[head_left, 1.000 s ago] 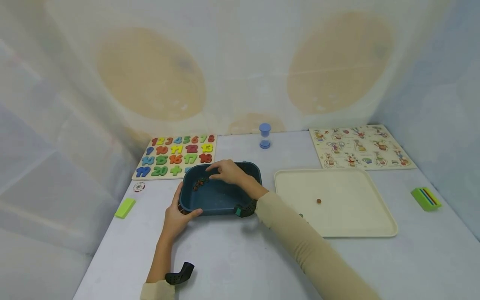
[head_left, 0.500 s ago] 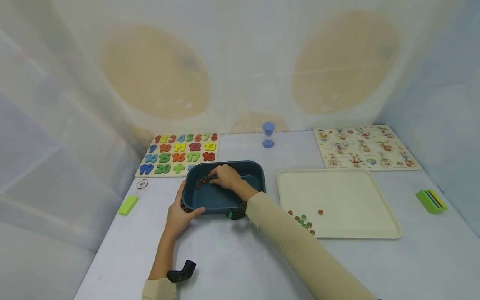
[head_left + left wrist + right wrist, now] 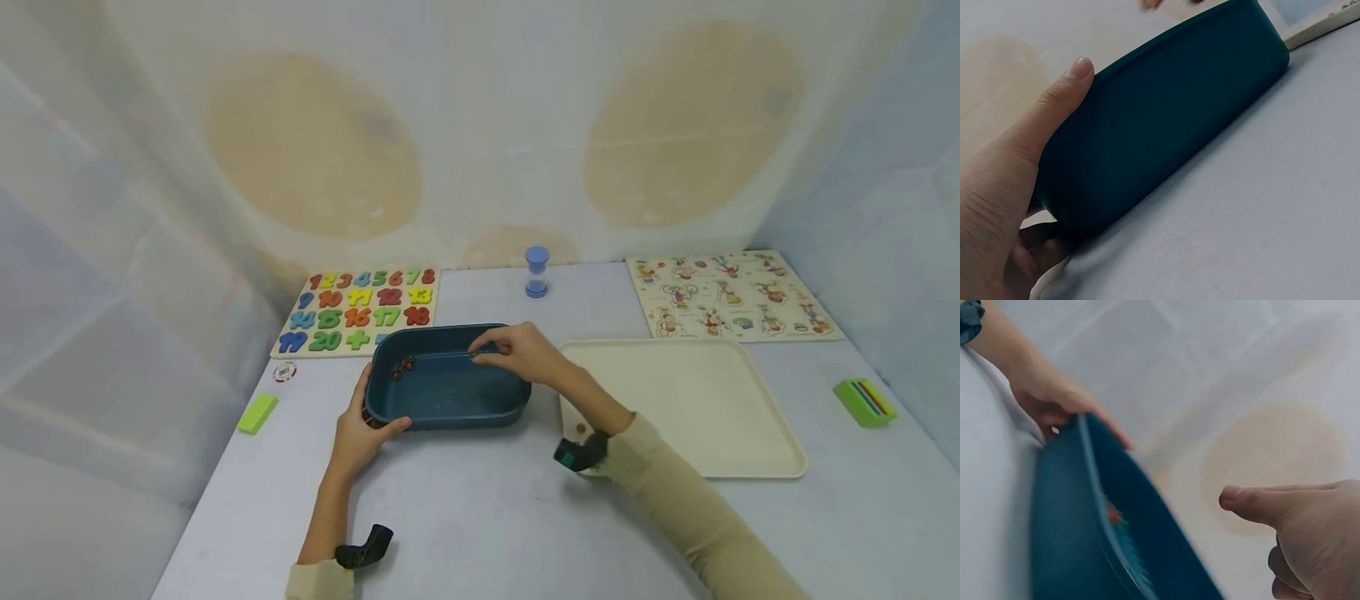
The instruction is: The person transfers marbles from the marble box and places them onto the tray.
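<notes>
My left hand [image 3: 356, 437] grips the left end of a dark teal plastic tub [image 3: 442, 408], thumb at the near rim. In the left wrist view, fingers curl round the low corner of the tub [image 3: 1166, 106]. Several small reddish-brown and green marbles [image 3: 402, 367] lie together at the tub's left inside. My right hand [image 3: 525, 354] is over the tub's right end, thumb and forefinger pinched together. A tiny dark marble shows between those fingertips in the head view; in the right wrist view the thumb of the right hand [image 3: 1310, 531] hides it.
A cream tray [image 3: 705, 408] stands right of the tub, partly behind the right forearm, with a brown marble [image 3: 581, 428] showing. Behind are a number puzzle [image 3: 360, 308], a blue sand timer [image 3: 536, 271] and a picture puzzle [image 3: 727, 296]. Green blocks [image 3: 864, 402] lie far right.
My right hand has risen from the marbles at the tub's left side and moved right to its right end. The left hand keeps its grip on the tub.
</notes>
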Available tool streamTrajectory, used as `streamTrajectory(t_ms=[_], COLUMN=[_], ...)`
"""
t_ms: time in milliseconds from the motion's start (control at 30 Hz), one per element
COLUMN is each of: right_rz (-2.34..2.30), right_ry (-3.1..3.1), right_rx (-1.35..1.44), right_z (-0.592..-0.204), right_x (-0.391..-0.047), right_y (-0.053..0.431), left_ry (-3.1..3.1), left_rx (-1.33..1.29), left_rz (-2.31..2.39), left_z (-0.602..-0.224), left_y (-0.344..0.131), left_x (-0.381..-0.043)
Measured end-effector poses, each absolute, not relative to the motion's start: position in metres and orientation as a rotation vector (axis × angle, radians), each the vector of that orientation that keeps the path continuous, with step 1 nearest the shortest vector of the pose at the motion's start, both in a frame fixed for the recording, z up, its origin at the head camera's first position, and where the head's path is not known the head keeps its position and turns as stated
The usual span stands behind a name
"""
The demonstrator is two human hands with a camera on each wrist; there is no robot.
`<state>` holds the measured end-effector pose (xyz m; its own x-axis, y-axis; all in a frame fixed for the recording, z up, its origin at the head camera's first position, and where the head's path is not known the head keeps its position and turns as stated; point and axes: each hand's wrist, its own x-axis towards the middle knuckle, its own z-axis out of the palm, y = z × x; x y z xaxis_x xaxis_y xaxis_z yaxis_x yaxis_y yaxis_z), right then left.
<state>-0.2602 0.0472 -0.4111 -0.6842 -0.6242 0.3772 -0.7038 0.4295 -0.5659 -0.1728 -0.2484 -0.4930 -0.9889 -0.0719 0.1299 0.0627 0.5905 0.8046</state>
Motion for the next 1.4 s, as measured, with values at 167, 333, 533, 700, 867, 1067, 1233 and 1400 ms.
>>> streamTrajectory(t_ms=[167,333,533,700,867,1067,1233,1400], right_rz=[1.028,0.907,0.832,0.872,0.886,0.943,1.034,1.083], right_ry=[-2.532,-2.557,-2.694,-2.794,-2.767,-2.669,-2.645,-2.572], right_rx=[0.97,0.731,0.502,0.401,0.409,0.582,0.826,1.075], right_z=[-0.405,-0.429,-0.47,-0.489,-0.489,-0.456,-0.421,-0.404], right_x=[-0.234,-0.218,-0.207,-0.203,-0.201,-0.212,-0.237,-0.265], right_y=[0.139,0.215,0.265,0.276,0.276,0.24,0.164,0.079], left_ry=[-2.681,-2.682,-2.684,-2.686,-2.686,-2.689,-2.686,-2.683], left_rx=[0.021,0.035,0.052,0.052,0.051,0.048,0.053,0.045], left_rz=[-1.365,-1.385,-1.384,-1.384,-1.397,-1.399,-1.403,-1.397], left_z=[-0.494,-0.492,-0.491,-0.492,-0.489,-0.488,-0.489,-0.49], left_y=[-0.249,-0.249,-0.25,-0.251,-0.249,-0.247,-0.248,-0.248], left_x=[-0.172,-0.171,-0.17,-0.17,-0.17,-0.17,-0.17,-0.171])
